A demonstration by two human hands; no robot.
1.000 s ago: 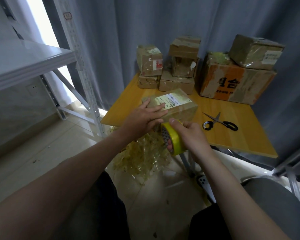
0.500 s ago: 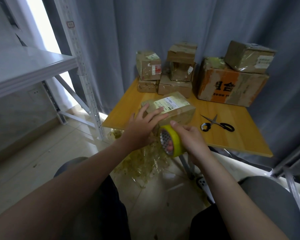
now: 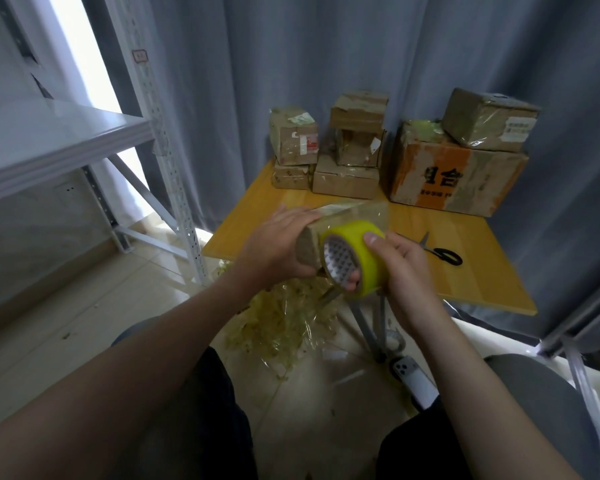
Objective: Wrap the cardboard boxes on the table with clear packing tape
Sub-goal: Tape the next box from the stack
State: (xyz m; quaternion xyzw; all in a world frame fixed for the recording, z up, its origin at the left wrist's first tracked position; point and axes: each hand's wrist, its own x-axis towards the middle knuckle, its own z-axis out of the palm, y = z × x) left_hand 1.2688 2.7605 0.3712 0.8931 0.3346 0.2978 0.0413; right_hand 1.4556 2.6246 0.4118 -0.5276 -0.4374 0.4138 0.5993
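Note:
My left hand (image 3: 276, 245) grips a small cardboard box (image 3: 347, 216) at its near left end, holding it tilted above the front of the yellow table (image 3: 475, 268). My right hand (image 3: 402, 268) holds a yellow roll of clear packing tape (image 3: 355, 256), fingers through its core and thumb on top. The roll sits against the box's near face, and a clear strip of tape lies over the box top. Stacked cardboard boxes (image 3: 347, 157) stand at the back of the table, a large orange-printed box (image 3: 458, 178) to their right with another box (image 3: 489, 119) on top.
Black-handled scissors (image 3: 442, 252) lie on the table to the right of my hands. A heap of crumpled used tape (image 3: 284, 320) lies on the floor under the table's front edge. A white metal shelf rack (image 3: 153, 133) stands at left. A phone (image 3: 413, 379) lies on the floor.
The box has been lifted and tilted off the table, its label no longer facing up. My right hand carried the tape roll up over the box's near edge. My left hand shifted to the box's end.

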